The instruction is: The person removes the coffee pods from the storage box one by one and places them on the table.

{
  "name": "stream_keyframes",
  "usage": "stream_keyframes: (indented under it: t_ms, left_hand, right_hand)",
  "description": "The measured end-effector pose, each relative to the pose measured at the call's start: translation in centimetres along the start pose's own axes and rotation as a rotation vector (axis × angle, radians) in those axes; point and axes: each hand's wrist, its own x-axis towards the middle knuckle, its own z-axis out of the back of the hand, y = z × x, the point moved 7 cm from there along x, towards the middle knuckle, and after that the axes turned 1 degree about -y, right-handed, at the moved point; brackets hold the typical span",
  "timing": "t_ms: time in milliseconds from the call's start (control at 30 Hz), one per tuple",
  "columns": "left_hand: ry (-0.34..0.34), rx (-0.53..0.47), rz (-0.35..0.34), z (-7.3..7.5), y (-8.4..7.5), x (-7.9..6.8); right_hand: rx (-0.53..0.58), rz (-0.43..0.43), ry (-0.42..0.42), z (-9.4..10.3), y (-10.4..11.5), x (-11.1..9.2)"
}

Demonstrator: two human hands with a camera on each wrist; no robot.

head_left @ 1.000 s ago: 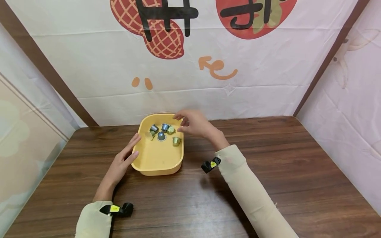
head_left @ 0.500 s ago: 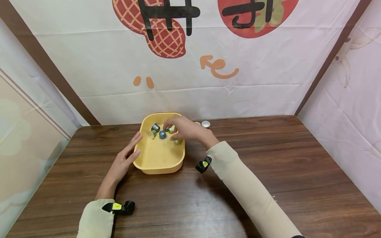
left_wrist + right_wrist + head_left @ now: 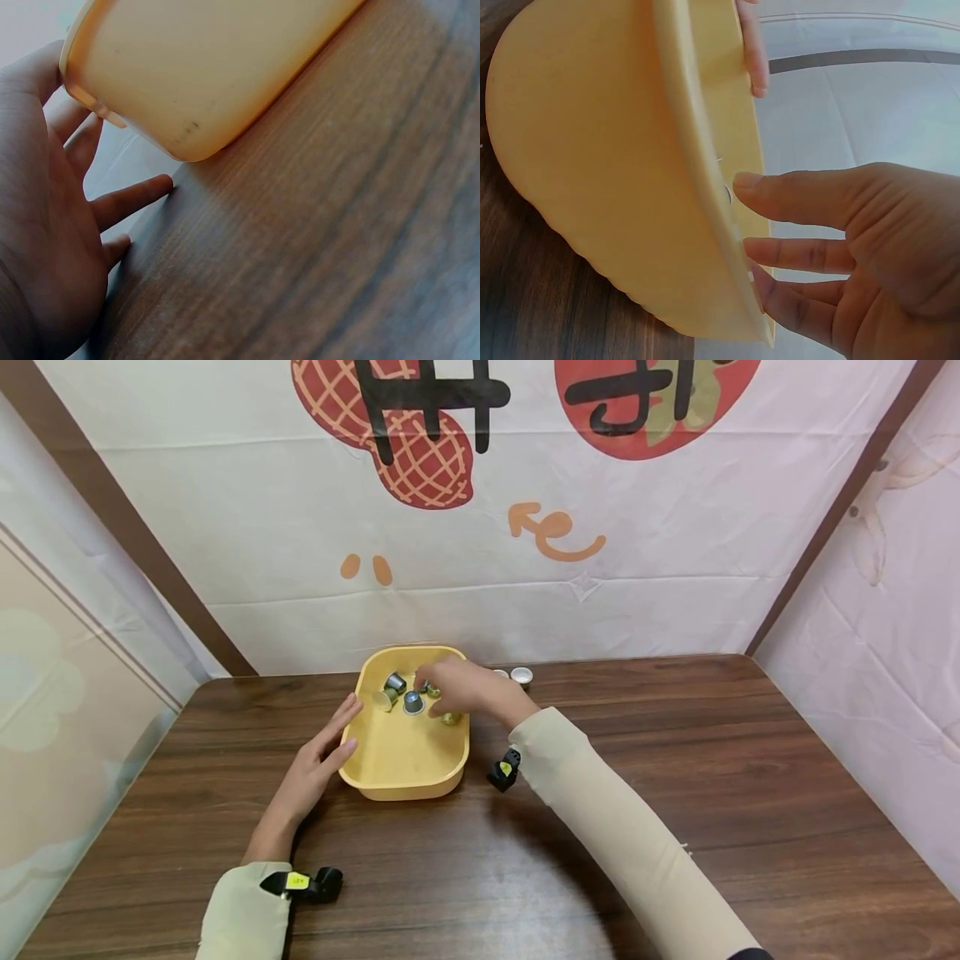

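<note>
Several coffee capsules lie in a yellow plastic bin [image 3: 401,764]. A dark blue capsule [image 3: 396,682] lies on its side, close to a green capsule [image 3: 385,699] whose pale lid faces out. Between them and my right hand, a blue capsule [image 3: 413,702] stands lid down. My right hand [image 3: 468,685] reaches over the bin's right rim, hiding some capsules; its thumb [image 3: 795,196] and fingers are apart, fingertips partly hidden by the wall. My left hand [image 3: 311,766] rests against the left rim with fairly straight fingers, and the left wrist view shows them spread beside the bin.
White-silver round lids [image 3: 521,676] show on the brown wooden table [image 3: 480,877] behind the right hand, near the back edge. A printed cloth [image 3: 480,552] hangs close behind the bin. Black wrist cameras sit at both cuffs.
My right hand has moved left and down from the bin's right rim to over the capsules. The white-silver lids behind it have come into view. My left hand stays at the rim.
</note>
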Motion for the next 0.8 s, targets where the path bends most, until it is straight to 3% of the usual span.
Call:
stream_keyframes:
  t_ms: [267, 500, 800]
  left_hand:
    - [0.0, -0.01, 0.001, -0.1, -0.2, -0.1]
    - [-0.004, 0.0, 0.008, -0.1, -0.4, 0.0]
    - [-0.003, -0.01, 0.009, 0.0, -0.1, 0.0]
  right_hand:
    - [-0.039, -0.05, 0.068, -0.5, 0.1, 0.2]
    - [-0.038, 0.023, 0.039, -1.1, 0.6, 0.8]
    - [-0.025, 0.038, 0.011, -2.3, 0.7, 1.6]
